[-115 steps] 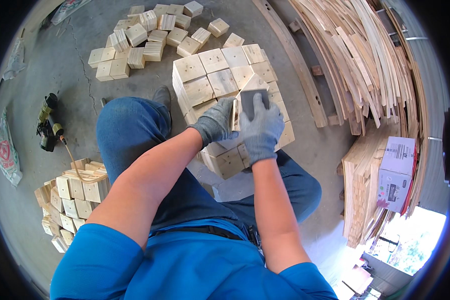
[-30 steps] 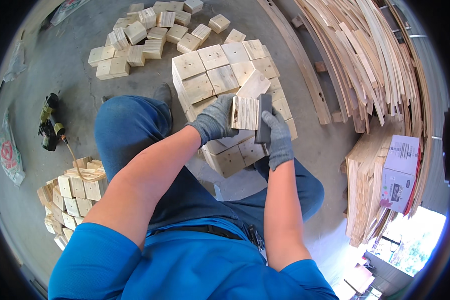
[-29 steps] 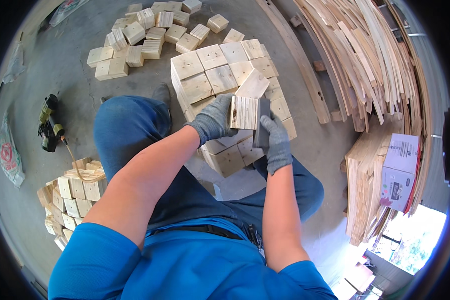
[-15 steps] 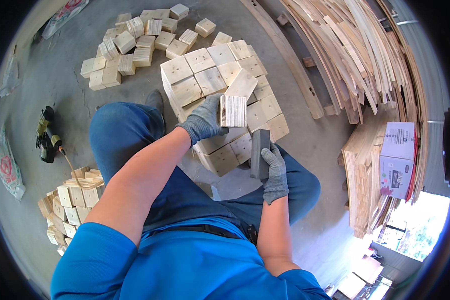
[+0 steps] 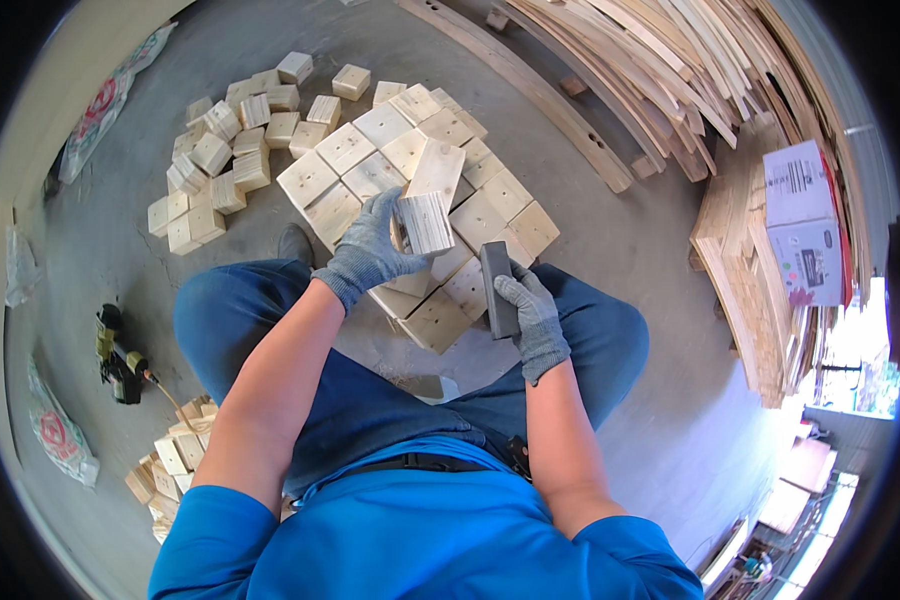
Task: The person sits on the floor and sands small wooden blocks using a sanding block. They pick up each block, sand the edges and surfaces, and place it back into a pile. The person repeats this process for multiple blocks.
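1. The right hand has dropped away from the wooden block. A second ago its dark grey sanding block was pressed against the block's side; now it is held lower, near the right knee and clear of the wood. I take that as a pause in the rubbing, maybe to check or turn the piece.
2. The left hand, gloved in grey, has kept its grip: fingers wrapped round the pale block, holding it end-up just above the stacked blocks on the concrete floor.
3. The right hand is closed round the sanding block, thumb on top.
4. The stack has slid lower in the view, so the head has shifted a little.
5. Hard to tell: which face of the held block was worked, and whether it rests on the stack or hangs just over it. The left palm hides its near side.
6. The loose blocks on the left, a small heap by the hip and a dark tool lie untouched. The tool's shape is too small to read.
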A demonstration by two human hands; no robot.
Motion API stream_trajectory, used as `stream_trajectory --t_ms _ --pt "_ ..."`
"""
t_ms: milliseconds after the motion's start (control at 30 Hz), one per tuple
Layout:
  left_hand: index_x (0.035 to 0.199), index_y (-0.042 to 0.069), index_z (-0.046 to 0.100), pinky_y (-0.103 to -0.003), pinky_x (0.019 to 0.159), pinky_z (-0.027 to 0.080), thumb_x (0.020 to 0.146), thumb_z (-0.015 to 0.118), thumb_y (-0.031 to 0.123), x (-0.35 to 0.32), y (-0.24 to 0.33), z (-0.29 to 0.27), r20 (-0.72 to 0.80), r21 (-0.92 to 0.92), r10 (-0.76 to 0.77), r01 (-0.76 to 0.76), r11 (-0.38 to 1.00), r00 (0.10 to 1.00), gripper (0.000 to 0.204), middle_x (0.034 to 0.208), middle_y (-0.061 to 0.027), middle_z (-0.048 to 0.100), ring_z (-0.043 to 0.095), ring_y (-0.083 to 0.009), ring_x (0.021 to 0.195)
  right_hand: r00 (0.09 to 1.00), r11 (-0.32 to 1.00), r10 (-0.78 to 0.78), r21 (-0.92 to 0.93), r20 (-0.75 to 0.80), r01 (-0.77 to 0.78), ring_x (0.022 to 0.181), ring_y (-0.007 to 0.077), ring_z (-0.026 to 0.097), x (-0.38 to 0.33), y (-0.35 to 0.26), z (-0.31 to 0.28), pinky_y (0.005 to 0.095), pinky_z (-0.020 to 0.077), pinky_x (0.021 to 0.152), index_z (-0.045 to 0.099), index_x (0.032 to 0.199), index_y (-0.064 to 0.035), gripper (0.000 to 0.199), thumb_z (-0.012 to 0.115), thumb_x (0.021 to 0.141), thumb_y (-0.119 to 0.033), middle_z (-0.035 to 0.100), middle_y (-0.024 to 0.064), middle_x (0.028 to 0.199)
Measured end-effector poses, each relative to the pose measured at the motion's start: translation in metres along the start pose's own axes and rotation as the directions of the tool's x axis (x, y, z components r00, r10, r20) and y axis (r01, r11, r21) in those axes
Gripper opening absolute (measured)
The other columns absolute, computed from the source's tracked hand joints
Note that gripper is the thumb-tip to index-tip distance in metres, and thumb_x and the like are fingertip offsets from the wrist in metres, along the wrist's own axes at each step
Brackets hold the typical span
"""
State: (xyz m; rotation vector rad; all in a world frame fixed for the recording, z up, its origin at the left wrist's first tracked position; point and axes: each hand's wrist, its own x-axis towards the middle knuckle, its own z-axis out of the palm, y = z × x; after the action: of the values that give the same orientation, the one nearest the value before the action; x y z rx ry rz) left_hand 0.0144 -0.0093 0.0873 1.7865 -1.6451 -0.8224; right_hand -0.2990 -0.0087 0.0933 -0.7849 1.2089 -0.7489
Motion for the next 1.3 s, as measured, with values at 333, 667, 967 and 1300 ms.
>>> stream_trajectory --t_ms 333,667,967,1300 --pt "0.154 0.006 0.040 -0.048 0.119 0.048 0.064 0.100 0.023 0.013 -0.002 0.007 -0.186 0.046 0.256 -0.252 0.967 0.949 0.110 0.151 -0.0259 0.052 0.055 -0.0451 0.140 0.998 0.999 -0.032 -0.017 -0.049 0.031 0.103 0.0173 0.071 0.009 0.009 -0.009 0.0294 0.0584 0.090 0.052 0.156 0.0056 0.074 0.084 0.095 -0.021 0.072 0.0152 0.131" --pt "0.145 0.009 0.048 -0.052 0.119 0.046 0.067 0.098 0.018 -0.012 -0.005 0.016 -0.198 0.165 0.445 -0.418 0.893 0.873 0.093 0.149 -0.0218 0.053 0.051 -0.0448 0.142 0.996 0.997 -0.051 -0.061 -0.077 0.047 0.106 0.0182 0.071 0.015 0.009 -0.006 0.0306 0.0586 0.092 0.054 0.155 0.0044 0.074 0.086 0.094 -0.022 0.073 0.0164 0.132" --pt "0.143 0.008 0.053 -0.052 0.118 0.047 0.069 0.095 0.020 -0.040 0.004 0.016 -0.072 0.240 0.459 -0.431 0.870 0.885 0.086 0.147 -0.0188 0.056 0.053 -0.0438 0.142 0.996 0.995 -0.047 -0.093 -0.076 0.040 0.100 0.0178 0.073 0.013 0.002 0.006 0.0310 0.0601 0.087 0.057 0.154 0.0029 0.072 0.087 0.093 -0.022 0.075 0.0155 0.128" --pt "0.167 -0.002 0.025 -0.047 0.129 0.037 0.061 0.105 0.037 -0.017 -0.014 0.012 -0.081 0.042 0.049 -0.046 0.998 0.995 0.138 0.160 -0.0302 0.041 0.044 -0.0449 0.150 0.988 0.964 -0.093 -0.258 -0.124 0.058 0.105 0.0174 0.073 0.008 -0.006 0.011 0.0308 0.0598 0.093 0.062 0.150 -0.0004 0.067 0.089 0.092 -0.019 0.075 0.0140 0.128"
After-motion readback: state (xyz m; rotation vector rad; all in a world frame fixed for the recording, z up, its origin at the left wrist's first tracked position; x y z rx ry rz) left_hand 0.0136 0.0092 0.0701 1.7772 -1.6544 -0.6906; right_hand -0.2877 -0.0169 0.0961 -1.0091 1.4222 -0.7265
